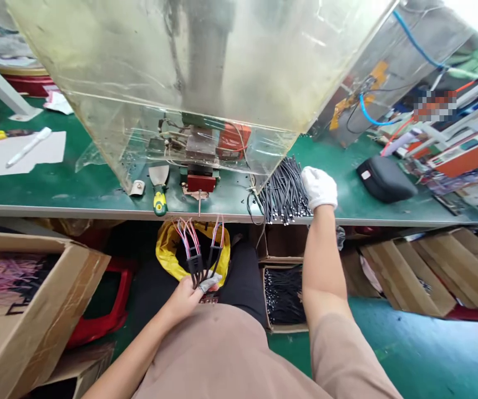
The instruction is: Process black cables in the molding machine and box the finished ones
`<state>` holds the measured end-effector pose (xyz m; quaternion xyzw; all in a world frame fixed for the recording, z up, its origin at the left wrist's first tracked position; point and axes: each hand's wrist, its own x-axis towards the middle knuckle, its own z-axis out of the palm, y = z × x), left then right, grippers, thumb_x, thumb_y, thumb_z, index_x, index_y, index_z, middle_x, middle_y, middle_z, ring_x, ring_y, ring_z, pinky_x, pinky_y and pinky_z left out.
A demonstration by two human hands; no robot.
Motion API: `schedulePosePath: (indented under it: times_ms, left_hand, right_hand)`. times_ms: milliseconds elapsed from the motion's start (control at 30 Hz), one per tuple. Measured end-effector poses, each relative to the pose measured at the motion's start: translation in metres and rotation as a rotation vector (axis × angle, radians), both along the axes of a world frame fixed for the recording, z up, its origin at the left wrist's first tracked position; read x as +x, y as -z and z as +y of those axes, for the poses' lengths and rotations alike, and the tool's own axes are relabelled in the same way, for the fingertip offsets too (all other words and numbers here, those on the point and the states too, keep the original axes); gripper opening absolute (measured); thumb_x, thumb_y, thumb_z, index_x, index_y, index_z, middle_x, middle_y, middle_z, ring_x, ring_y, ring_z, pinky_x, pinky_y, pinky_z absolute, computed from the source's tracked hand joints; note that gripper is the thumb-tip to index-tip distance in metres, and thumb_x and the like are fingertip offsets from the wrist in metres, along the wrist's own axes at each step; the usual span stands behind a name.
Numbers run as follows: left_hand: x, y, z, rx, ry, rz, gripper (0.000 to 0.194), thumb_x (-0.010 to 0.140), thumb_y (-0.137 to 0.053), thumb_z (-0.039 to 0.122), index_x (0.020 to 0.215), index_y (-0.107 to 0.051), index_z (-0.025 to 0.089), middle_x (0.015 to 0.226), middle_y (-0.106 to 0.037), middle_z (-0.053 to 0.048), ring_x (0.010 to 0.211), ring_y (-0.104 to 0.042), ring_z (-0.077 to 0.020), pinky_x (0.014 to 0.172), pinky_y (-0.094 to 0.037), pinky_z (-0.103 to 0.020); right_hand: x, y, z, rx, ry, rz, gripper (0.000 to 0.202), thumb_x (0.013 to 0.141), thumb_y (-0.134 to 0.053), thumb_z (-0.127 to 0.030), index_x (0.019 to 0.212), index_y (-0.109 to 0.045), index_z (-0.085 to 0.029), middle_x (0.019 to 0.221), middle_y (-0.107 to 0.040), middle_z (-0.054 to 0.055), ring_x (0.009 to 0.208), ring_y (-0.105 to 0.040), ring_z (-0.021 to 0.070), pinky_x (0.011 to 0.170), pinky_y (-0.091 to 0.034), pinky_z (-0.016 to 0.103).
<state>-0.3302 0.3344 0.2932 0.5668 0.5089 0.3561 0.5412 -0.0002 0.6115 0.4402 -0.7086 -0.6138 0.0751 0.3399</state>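
Observation:
My left hand [192,292], held low in front of my lap, is closed round a bunch of black cables [196,267]. Black connectors sit on the bunch, and thin pink, red and blue wires fan up from them. Whitish material covers part of that hand's fingers. On the bench, my right hand [319,187] in a white glove touches the right edge of a pile of black cables [284,191]. Its fingers look curled, and whatever they hold is hidden. A yellow bag [165,248] hangs open behind the left-hand bunch, below the bench edge.
A clear plastic guard [206,61] hangs over a small machine with a red block [199,183] and protruding pin. A scraper [159,188] lies left of it, a black case [386,178] to the right. Cartons [62,310] flank my legs; a box of black cables [284,296] stands below.

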Motion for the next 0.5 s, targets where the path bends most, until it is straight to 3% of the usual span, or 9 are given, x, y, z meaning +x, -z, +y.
schedulePosePath:
  times_ms: [67, 200, 333, 400, 500]
  left_hand:
    - [0.001, -0.002, 0.001, 0.029, 0.0, 0.017, 0.034, 0.092, -0.053, 0.04, 0.096, -0.075, 0.015, 0.089, -0.078, -0.01, 0.085, -0.073, -0.0245, 0.081, -0.058, -0.033]
    - [0.002, 0.0, 0.002, 0.098, -0.003, 0.041, 0.033, 0.093, -0.05, 0.038, 0.09, -0.076, 0.016, 0.086, -0.078, -0.009, 0.08, -0.072, -0.023, 0.078, -0.057, -0.031]
    - [0.004, 0.002, 0.001, 0.084, -0.02, 0.004, 0.033, 0.094, -0.051, 0.039, 0.09, -0.075, 0.016, 0.084, -0.077, -0.009, 0.078, -0.072, -0.0225, 0.076, -0.057, -0.031]
    - [0.003, 0.001, -0.001, 0.071, -0.029, -0.022, 0.034, 0.094, -0.052, 0.041, 0.088, -0.074, 0.016, 0.084, -0.076, -0.009, 0.078, -0.072, -0.0227, 0.076, -0.057, -0.032]
    - [-0.001, -0.003, -0.004, 0.037, -0.087, -0.077, 0.035, 0.092, -0.056, 0.046, 0.087, -0.074, 0.017, 0.087, -0.076, -0.01, 0.082, -0.072, -0.0229, 0.079, -0.058, -0.032]
  right_hand:
    - [-0.006, 0.007, 0.01, -0.132, 0.001, -0.162, 0.041, 0.092, -0.053, -0.041, 0.117, -0.074, -0.016, 0.127, -0.068, 0.014, 0.124, -0.057, 0.0282, 0.108, -0.039, 0.042]
    - [-0.035, 0.019, 0.017, -0.351, -0.172, -0.39, 0.045, 0.09, -0.054, -0.054, 0.113, -0.077, -0.023, 0.132, -0.065, 0.011, 0.128, -0.054, 0.0278, 0.107, -0.041, 0.037]
    - [-0.066, 0.034, 0.012, -0.482, -0.118, -0.591, 0.048, 0.079, -0.067, -0.056, 0.101, -0.079, -0.014, 0.127, -0.064, 0.02, 0.119, -0.059, 0.0364, 0.096, -0.047, 0.043]
    - [-0.071, 0.039, 0.011, -0.438, -0.091, -0.52, 0.041, 0.078, -0.068, -0.048, 0.096, -0.078, -0.013, 0.118, -0.068, 0.02, 0.114, -0.062, 0.0359, 0.094, -0.048, 0.043]
    - [-0.066, 0.037, 0.013, -0.297, -0.106, -0.058, 0.025, 0.083, -0.064, -0.039, 0.089, -0.074, -0.016, 0.1, -0.072, 0.013, 0.101, -0.067, 0.0274, 0.09, -0.052, 0.04]
